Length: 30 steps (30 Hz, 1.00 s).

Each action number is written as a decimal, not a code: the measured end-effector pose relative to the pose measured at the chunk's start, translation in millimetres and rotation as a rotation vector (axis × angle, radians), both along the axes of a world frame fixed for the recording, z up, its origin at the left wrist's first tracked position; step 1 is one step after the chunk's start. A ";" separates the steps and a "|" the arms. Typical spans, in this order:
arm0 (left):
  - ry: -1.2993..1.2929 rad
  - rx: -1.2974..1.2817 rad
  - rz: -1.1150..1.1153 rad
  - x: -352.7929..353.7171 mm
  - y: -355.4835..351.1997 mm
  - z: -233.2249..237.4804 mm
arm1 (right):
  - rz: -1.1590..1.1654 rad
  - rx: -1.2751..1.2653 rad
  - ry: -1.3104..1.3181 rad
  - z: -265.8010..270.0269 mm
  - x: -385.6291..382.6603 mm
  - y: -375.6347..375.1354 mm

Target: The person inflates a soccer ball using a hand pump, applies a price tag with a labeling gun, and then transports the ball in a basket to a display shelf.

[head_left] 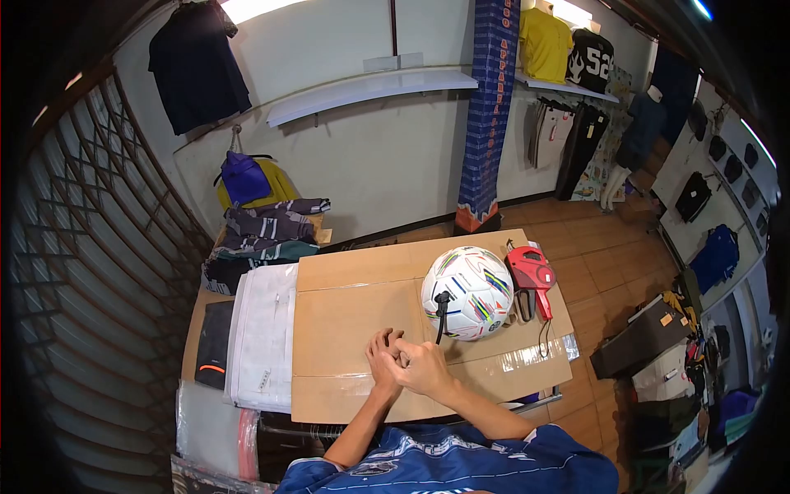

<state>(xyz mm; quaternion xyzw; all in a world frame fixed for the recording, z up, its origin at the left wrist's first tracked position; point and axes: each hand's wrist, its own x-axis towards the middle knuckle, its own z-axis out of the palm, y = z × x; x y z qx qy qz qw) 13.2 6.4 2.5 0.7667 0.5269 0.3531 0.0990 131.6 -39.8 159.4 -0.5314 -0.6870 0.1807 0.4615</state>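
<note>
My left hand (382, 359) is above the cardboard sheet (354, 305), its fingers bent and slightly apart. Pressed against it is my right hand (423, 368), with curled fingers; anything inside that grip is hidden. Just beyond my right hand sits a white football (469, 296) with colourful streaks and panel lines. A black cord-like piece (442, 309) with a thicker head lies against the ball's near left side and hangs down toward my right hand. Touching or close to the ball's right side is a red price-label gun (533, 276), its handle pointing toward me.
White plastic-wrapped packages (262, 337) and a dark folded garment (216, 342) lie left of the cardboard. Folded clothes (267, 235) are piled at the back left. A metal folding gate (107, 247) stands left, a blue banner-covered pillar (491, 115) behind, and clothing racks (658, 354) right.
</note>
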 end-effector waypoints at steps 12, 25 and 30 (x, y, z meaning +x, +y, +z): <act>-0.163 -0.212 -0.001 1.6 3.7 -1.7 | 0.102 -0.061 0.155 81.3 22.7 -22.4; 0.056 -0.088 0.026 1.6 -0.2 13.1 | 0.098 -0.037 0.176 47.7 20.4 -17.2; 0.048 -0.073 0.007 0.8 -1.7 11.7 | 0.051 -0.068 0.162 7.5 14.5 -3.5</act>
